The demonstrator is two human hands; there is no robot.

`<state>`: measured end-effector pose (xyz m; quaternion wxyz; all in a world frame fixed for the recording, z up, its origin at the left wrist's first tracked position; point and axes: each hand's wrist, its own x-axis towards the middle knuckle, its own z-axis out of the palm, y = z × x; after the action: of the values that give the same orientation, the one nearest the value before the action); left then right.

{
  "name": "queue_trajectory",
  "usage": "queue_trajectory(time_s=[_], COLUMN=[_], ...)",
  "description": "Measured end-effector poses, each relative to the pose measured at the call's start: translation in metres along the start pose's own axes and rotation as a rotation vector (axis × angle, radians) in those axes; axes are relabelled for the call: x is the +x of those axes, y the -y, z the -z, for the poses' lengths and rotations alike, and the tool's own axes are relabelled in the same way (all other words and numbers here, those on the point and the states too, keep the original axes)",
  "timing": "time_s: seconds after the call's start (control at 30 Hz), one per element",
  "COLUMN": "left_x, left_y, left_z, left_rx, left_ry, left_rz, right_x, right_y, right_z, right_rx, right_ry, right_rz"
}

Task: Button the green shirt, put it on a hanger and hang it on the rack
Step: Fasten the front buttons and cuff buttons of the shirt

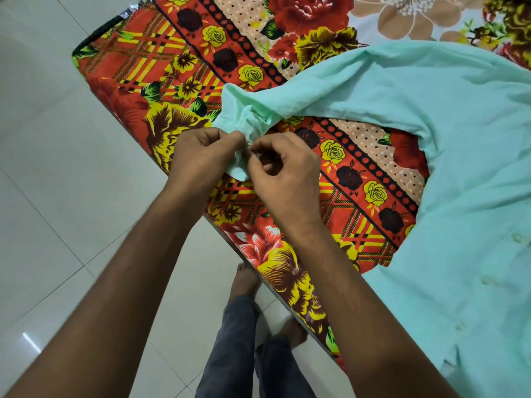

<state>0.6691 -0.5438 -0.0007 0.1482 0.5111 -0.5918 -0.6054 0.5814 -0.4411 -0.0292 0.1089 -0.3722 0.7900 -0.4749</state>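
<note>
Tiles (57,168), pale and glossy, run under my bare feet (244,280) and dark trouser legs at the bottom of the view. Above them the bed edge cuts diagonally, covered by a loud floral sheet (161,70) of red, yellow and black roses and checks. Over that sheet my left hand (201,159) and right hand (283,173) meet at the sleeve cuff (240,168); both have curled fingers pinching the cuff's cloth between thumb and fingertips. Whether a button sits between them I cannot tell, since my own knuckles cover the spot.

Beyond my hands, the green shirt (459,139) lies flat on the sheet at the right. Its sleeve stretches leftward from the body to my hands, bunched near the cuff. The body's long axis runs from upper middle down to the lower right, where the picture cuts it off. Small buttons (518,238) show along its placket near the right border. A lighter flowered cloth (408,15) lies at the far top.
</note>
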Motion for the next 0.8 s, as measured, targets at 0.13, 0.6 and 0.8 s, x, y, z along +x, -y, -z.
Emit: queue_trajectory(time_s=[0.13, 0.6, 0.8], left_x=[-0.001, -0.005, -0.040], left_y=[-0.004, 0.006, -0.032], left_z=[-0.003, -0.013, -0.078], left_rx=[0.040, 0.582, 0.741], left_ry=[-0.037, -0.265, -0.085], left_rz=[0.044, -0.491, -0.907], right_x=[-0.006, -0.013, -0.017], right_y=[0.002, -0.016, -0.036], right_z=[-0.004, 0.020, 0.101], right_rx=[-0.103, -0.112, -0.279], right_ry=[-0.040, -0.142, -0.170], right_rz=[0.193, 0.143, -0.033])
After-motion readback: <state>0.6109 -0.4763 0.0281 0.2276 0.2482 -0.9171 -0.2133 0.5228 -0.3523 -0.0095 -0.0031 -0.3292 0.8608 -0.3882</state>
